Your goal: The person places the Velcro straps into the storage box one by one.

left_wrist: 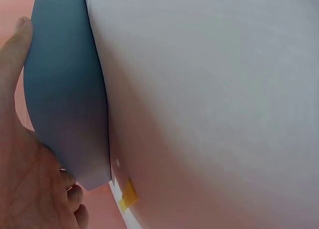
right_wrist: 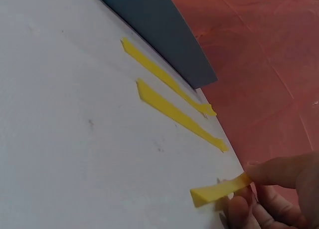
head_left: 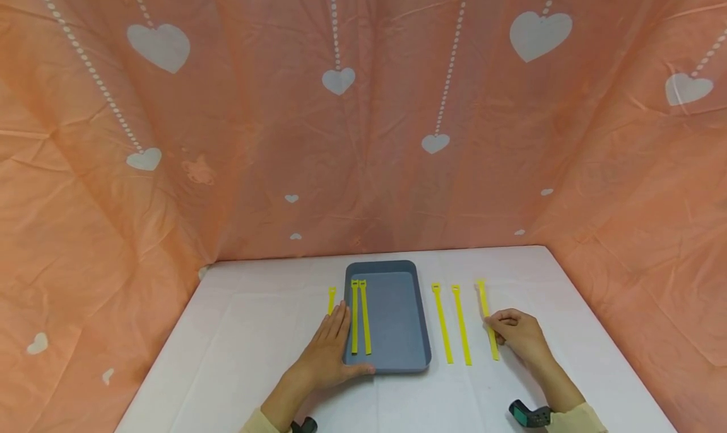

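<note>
A grey-blue rectangular tray [head_left: 397, 319] lies on the table, with two yellow hook-and-loop cable ties [head_left: 365, 319] side by side near its left wall. Against that left wall rests my left hand [head_left: 325, 354], fingers straight and thumb at the near left corner. In the left wrist view the thumb touches the tray's side [left_wrist: 65, 79]. My right hand [head_left: 519, 335] pinches another yellow cable tie [head_left: 484, 302] between thumb and fingers, right of the tray. In the right wrist view its tail [right_wrist: 214, 193] lifts off the tabletop.
Two more yellow cable ties, one nearer the tray [head_left: 442, 326] and one beside it [head_left: 462, 326], lie between tray and right hand. Another tie [head_left: 332, 299] lies left of the tray, partly behind my left fingers. An orange curtain with hearts [head_left: 375, 168] encloses the white table [head_left: 238, 332].
</note>
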Action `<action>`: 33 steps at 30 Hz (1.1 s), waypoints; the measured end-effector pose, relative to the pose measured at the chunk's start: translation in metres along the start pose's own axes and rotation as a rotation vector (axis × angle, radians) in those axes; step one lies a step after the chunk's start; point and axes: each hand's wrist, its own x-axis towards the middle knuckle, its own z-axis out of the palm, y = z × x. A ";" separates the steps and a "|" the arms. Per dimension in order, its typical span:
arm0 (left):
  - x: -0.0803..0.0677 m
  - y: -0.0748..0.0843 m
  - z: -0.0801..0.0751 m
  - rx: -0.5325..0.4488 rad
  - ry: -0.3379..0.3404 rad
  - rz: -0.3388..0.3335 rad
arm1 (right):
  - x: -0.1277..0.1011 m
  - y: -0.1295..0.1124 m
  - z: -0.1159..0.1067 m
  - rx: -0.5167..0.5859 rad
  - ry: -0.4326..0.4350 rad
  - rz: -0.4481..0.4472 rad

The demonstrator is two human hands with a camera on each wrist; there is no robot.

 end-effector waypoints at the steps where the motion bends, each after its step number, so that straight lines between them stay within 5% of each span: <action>1: 0.000 0.000 0.000 -0.001 -0.001 0.000 | 0.001 0.000 0.000 0.003 -0.002 -0.002; 16: 0.000 -0.001 0.001 0.001 0.001 0.011 | 0.003 0.002 -0.001 0.008 0.010 -0.029; 33: 0.001 0.000 -0.001 -0.002 0.004 0.010 | -0.001 -0.012 0.009 0.146 0.001 -0.051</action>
